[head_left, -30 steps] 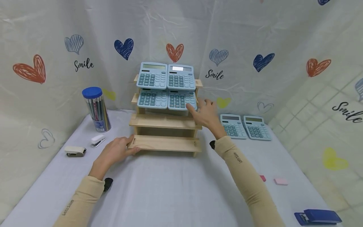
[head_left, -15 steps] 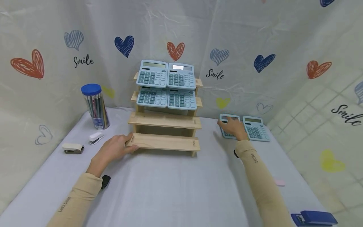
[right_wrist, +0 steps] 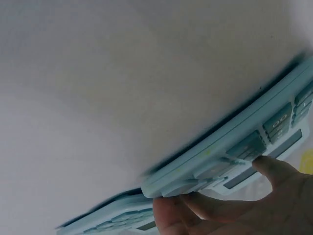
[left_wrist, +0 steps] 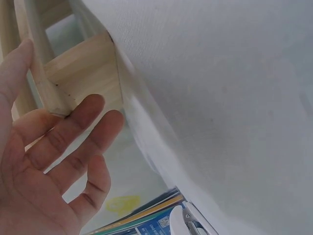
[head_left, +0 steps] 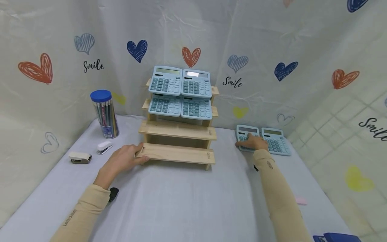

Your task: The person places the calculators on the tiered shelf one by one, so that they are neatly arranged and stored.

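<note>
A tiered wooden shelf [head_left: 176, 154] stands at the middle of the table. My left hand [head_left: 124, 158] pinches the left end of its lowest board between thumb and fingers; in the left wrist view the other fingers [left_wrist: 100, 132] are spread below the wood. To the right of the shelf, my right hand [head_left: 255, 143] is over a light blue calculator [head_left: 248, 129], with one digit across its keys. The right wrist view has its fingertips [right_wrist: 166, 208] at the edge facing a second calculator [head_left: 276, 144]. Several more calculators [head_left: 196, 84] fill the two upper tiers; the two lower boards are bare.
Left of the shelf are a blue-lidded tub of pencils [head_left: 104, 114], a small white stapler [head_left: 104, 147] and a grey-and-white stapler [head_left: 80, 157]. A pink eraser [head_left: 301, 201] and a blue stapler [head_left: 338, 237] lie front right. A heart-patterned curtain [head_left: 266, 33] hangs behind.
My right hand has moved from the shelf's right side out to the nearer loose calculator, and its thumb has come down at the left edge. The left hand keeps its hold on the lowest board.
</note>
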`<state>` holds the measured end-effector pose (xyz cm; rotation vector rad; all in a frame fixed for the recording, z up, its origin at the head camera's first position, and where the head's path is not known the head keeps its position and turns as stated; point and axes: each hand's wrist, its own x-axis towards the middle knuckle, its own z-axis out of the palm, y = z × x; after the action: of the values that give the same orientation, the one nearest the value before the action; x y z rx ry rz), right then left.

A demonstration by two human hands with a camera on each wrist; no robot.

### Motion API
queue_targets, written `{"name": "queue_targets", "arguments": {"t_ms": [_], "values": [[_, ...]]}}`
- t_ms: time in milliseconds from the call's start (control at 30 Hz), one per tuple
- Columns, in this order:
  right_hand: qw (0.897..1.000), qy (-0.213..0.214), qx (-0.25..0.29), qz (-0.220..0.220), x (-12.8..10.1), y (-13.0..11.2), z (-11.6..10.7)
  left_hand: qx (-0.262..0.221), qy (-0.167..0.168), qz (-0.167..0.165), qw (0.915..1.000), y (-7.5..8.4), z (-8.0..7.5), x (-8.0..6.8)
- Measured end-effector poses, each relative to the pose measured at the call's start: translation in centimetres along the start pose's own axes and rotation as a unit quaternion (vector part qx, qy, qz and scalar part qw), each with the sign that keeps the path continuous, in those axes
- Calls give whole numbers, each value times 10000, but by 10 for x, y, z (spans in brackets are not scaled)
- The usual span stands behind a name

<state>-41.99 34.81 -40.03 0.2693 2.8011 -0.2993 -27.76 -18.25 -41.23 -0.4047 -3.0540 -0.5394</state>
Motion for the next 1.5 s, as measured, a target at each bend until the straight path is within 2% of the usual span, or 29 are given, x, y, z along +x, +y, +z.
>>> {"name": "queue_targets", "arguments": {"t_ms": [200, 433, 600, 733, 1000, 1167, 1300, 1500], "values": [[9998, -177, -129, -44, -9, 2, 2, -39, 19, -27, 10000, 2, 0, -1], [9975, -102, -211, -660, -28, 1, 6, -13, 94, 59, 9999, 2, -2, -1], [9961, -51, 135, -868, -50, -7, 3, -33, 3, 69, 10000, 3, -1, -2], [9932, 199, 198, -1130, -78, -15, -1, -54, -12, 76, 10000, 3, 0, -2], [9808, 701, -83, -1819, -136, -43, -17, 5, 76, 114, 9999, 2, -1, -2], [9719, 832, -317, -2180, -165, -65, -16, -18, 62, 103, 9999, 2, 0, -2], [9659, 825, -448, -2412, -177, -84, -11, -28, 105, 105, 9999, 2, 0, -2], [9619, 867, -775, -2474, -181, -112, -6, -35, 138, 147, 9998, 2, 1, -3]]}}
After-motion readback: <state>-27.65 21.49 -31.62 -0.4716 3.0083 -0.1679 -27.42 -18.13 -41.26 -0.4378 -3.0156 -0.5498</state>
